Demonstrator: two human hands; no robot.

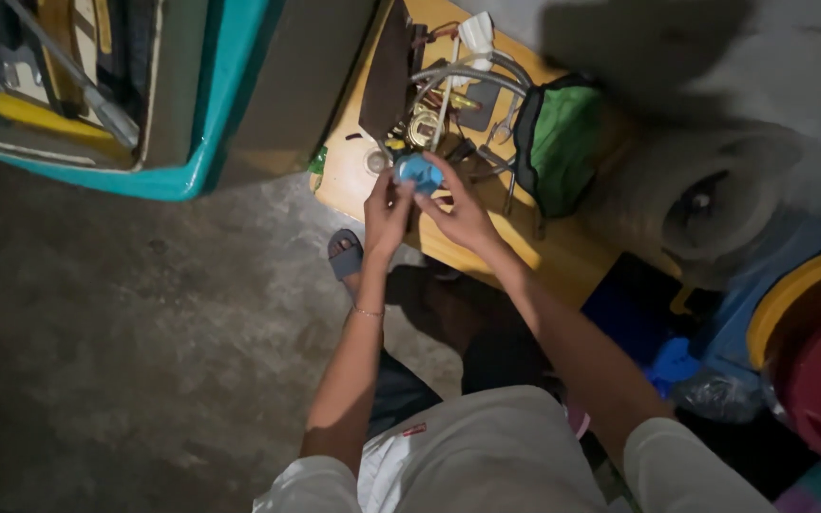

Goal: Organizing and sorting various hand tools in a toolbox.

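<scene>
Floor of bare grey concrete fills the left side of the view, and above it the corner of a teal-edged open box with long tools and a yellow bar inside leans into frame. Next comes the person's sandalled foot, planted on the concrete just beside the near edge of a low yellow wooden tabletop. The left hand rises from below, its fingers pinched on the left side of a small round blue plastic piece. That piece sits directly between the two hands, above the tabletop's near-left corner, touching both; it looks roughly round, so no clear long axis shows. The right hand closes from the other side, its fingers curled over the top and right edge of the blue piece, so both hands grasp it together and neither is clearly nearer. Just behind the hands lies a tangle of grey cables, brass fittings and a white plug, close to the piece but apart from it. Further right a black-rimmed green fabric bag rests on the tabletop, then a dark coiled roll of hose or rubber, and at the far right a red round tub with a yellow rim. Lighting is dim, with heavy shadow on the wall behind
</scene>
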